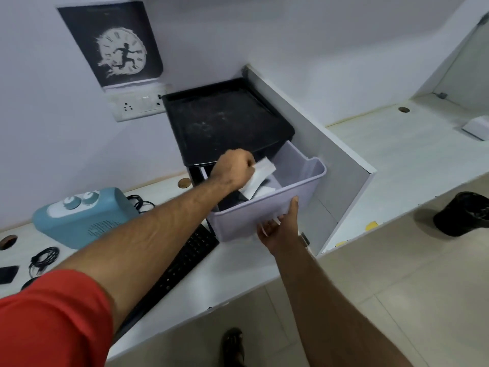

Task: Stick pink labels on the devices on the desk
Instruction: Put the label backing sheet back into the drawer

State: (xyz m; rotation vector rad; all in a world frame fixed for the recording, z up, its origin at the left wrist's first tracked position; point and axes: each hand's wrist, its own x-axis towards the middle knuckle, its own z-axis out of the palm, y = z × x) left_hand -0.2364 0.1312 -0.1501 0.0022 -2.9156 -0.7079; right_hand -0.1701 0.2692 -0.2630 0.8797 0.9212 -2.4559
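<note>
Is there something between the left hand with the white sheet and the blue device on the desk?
Nothing visible blocks it. The left hand holds the white sheet over the open drawer; the blue device lies left, on the desk.

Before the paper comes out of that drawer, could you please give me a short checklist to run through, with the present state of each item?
1. Drawer pulled out far enough to reach in: ok.
2. Right hand steadies the drawer front: ok, fingers under its lower edge, thumb on the face.
3. Left hand has hold of the white paper: ok, closed on it above the drawer.
4. That paper is the pink labels: cannot tell; it looks white from here.
5. Devices on the desk ready to label: ok, blue device and keyboard lie uncovered.
6. Small white strips at the right hand: cannot tell what they are.
</note>
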